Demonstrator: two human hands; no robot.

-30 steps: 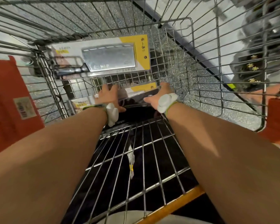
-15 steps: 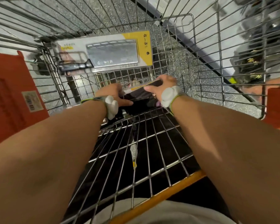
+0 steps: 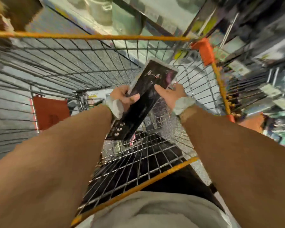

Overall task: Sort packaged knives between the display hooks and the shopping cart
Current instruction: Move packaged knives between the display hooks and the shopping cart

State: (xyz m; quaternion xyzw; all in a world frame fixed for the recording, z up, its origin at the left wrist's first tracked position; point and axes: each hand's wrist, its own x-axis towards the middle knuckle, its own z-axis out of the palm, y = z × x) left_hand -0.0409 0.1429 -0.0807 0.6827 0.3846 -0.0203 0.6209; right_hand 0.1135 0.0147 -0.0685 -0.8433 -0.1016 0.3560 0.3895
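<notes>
Hands hold one black knife package (image 3: 145,99) in the frame's middle above the shopping cart (image 3: 105,37): left hand (image 3: 124,97) grips its edge, right hand (image 3: 169,94) pinches the opposite side

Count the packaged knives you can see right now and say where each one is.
2. A black knife package held above the shopping cart by both hands; a white package, mostly hidden, inside the cart behind the left hand. Blur may hide others.

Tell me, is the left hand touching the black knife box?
Touching. The head view shows the left hand with its thumb lying across the front of the black knife box and its fingers behind the left edge.
</notes>
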